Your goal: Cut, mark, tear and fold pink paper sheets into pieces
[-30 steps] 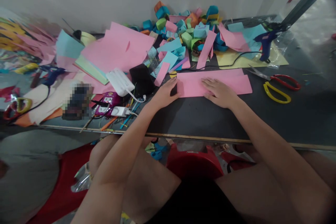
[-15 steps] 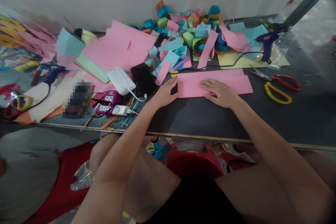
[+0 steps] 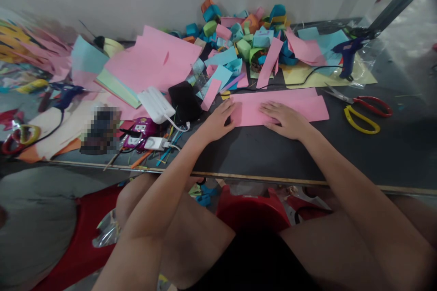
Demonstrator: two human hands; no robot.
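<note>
A folded sheet of pink paper (image 3: pixel 249 111) lies lengthwise on the dark table, its two layers slightly offset at the right end. My left hand (image 3: pixel 219 121) rests at the sheet's left edge, fingers stretched out and touching the paper. Flat on the middle of the sheet lies my right hand (image 3: pixel 283 119), its fingers extended. Neither hand grips anything. To the right of the paper sit scissors (image 3: pixel 362 111) with one red and one yellow handle, blades partly apart.
Behind the sheet is a heap of small folded paper pieces (image 3: pixel 244 47). A blue glue gun (image 3: pixel 348 57) stands at the back right, its cord crossing behind the paper. To the left are large pink sheets (image 3: pixel 153 61), a white power bank (image 3: pixel 155 104), a black phone (image 3: pixel 185 101) and a purple power strip (image 3: pixel 141 132).
My left hand has shifted slightly right, farther onto the left end of the pink paper. My right hand stays nearly in place.
</note>
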